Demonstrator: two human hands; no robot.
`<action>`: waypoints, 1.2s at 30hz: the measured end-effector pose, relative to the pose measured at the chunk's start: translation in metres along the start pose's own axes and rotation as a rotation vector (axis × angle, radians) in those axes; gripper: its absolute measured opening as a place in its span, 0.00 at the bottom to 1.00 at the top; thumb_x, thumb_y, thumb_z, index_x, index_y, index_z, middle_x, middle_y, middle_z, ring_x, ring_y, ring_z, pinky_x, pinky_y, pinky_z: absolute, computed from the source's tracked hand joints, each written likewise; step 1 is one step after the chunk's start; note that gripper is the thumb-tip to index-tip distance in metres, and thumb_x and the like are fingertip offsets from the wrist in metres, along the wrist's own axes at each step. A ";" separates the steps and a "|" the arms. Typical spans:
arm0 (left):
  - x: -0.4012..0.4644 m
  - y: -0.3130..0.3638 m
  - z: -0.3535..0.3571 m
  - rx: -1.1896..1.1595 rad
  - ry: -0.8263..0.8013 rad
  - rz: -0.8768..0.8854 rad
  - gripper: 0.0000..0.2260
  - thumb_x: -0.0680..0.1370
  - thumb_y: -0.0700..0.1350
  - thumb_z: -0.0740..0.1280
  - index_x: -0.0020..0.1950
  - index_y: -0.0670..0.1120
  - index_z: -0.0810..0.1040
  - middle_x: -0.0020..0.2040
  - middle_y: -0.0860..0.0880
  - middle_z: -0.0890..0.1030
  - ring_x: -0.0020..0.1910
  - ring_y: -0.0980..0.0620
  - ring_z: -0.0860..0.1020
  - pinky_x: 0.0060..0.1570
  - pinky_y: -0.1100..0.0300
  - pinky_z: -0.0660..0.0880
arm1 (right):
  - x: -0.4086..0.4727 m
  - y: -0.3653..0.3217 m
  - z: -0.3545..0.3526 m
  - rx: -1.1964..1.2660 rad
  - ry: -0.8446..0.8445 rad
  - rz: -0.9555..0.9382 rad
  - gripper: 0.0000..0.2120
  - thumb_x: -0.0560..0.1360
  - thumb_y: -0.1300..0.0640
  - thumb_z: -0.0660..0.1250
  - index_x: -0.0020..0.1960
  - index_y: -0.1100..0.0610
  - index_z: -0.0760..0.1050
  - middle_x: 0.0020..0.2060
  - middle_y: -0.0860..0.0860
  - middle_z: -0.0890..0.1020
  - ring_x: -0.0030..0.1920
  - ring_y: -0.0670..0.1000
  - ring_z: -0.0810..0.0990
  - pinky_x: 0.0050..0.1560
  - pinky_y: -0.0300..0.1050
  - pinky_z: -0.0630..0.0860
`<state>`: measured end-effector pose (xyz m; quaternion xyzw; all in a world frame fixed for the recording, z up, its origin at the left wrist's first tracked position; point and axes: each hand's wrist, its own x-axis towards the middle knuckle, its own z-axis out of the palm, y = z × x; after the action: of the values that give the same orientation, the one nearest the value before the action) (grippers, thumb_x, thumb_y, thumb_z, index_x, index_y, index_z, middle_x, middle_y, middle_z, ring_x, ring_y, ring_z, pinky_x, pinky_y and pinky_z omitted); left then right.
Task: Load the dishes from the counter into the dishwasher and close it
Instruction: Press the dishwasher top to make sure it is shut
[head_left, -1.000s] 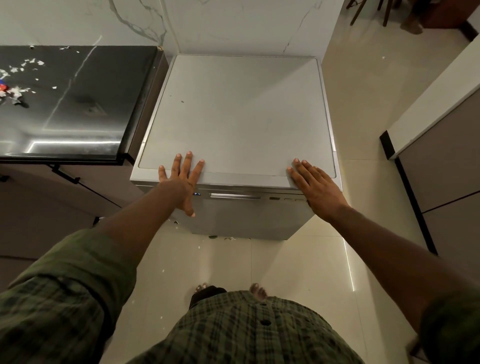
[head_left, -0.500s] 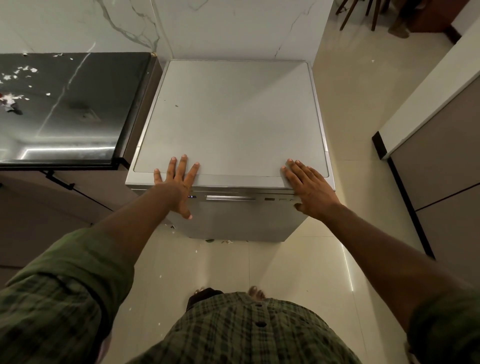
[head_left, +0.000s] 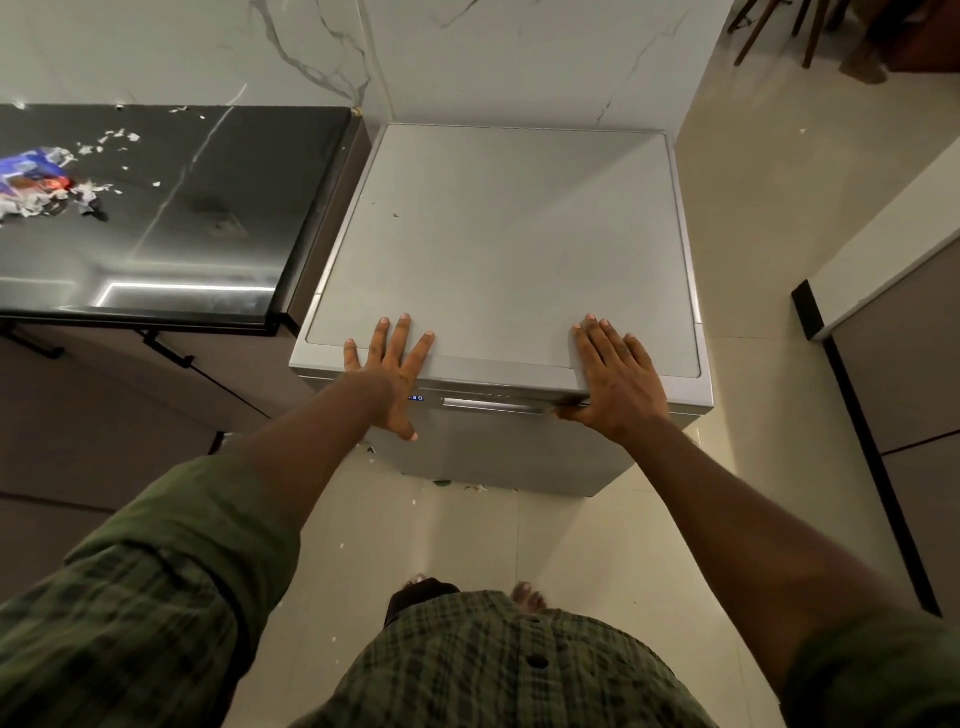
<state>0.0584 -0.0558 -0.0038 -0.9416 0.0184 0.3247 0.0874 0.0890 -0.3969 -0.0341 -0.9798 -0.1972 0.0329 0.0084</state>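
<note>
A person's left hand (head_left: 388, 366) and right hand (head_left: 618, 378), fingers straight and holding nothing, lay pressed flat on the front edge of the one silver dishwasher (head_left: 506, 249), exactly as a second earlier, its door shut and the task apparently done. No dishes showed on the black counter (head_left: 218, 208), only one torn wrapper (head_left: 36, 182) among scraps.

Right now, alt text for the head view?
Both hands, left hand and right hand, press flat on the front edge of a closed silver dishwasher. A dark counter with torn scraps sits to its left.
</note>
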 end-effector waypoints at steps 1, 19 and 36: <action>0.001 -0.001 0.001 -0.004 0.004 0.002 0.70 0.66 0.68 0.79 0.75 0.54 0.17 0.74 0.43 0.16 0.76 0.36 0.22 0.75 0.26 0.40 | 0.000 0.000 0.000 0.000 0.010 0.002 0.62 0.68 0.23 0.69 0.86 0.54 0.43 0.85 0.53 0.47 0.85 0.54 0.45 0.84 0.57 0.49; 0.010 -0.003 0.009 -0.009 0.039 -0.015 0.72 0.64 0.69 0.79 0.72 0.56 0.14 0.73 0.45 0.15 0.76 0.37 0.22 0.75 0.24 0.42 | -0.001 0.001 0.001 -0.004 0.043 0.021 0.60 0.68 0.24 0.69 0.86 0.53 0.45 0.85 0.52 0.49 0.85 0.53 0.48 0.84 0.56 0.50; 0.006 -0.003 0.006 -0.008 0.032 -0.004 0.71 0.65 0.69 0.79 0.70 0.56 0.14 0.74 0.44 0.16 0.76 0.36 0.22 0.75 0.25 0.40 | 0.000 0.002 0.003 -0.007 0.035 0.015 0.60 0.69 0.24 0.69 0.86 0.53 0.44 0.85 0.52 0.48 0.85 0.54 0.47 0.84 0.56 0.49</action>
<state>0.0597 -0.0520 -0.0118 -0.9470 0.0168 0.3096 0.0840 0.0896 -0.3986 -0.0372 -0.9817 -0.1897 0.0152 0.0081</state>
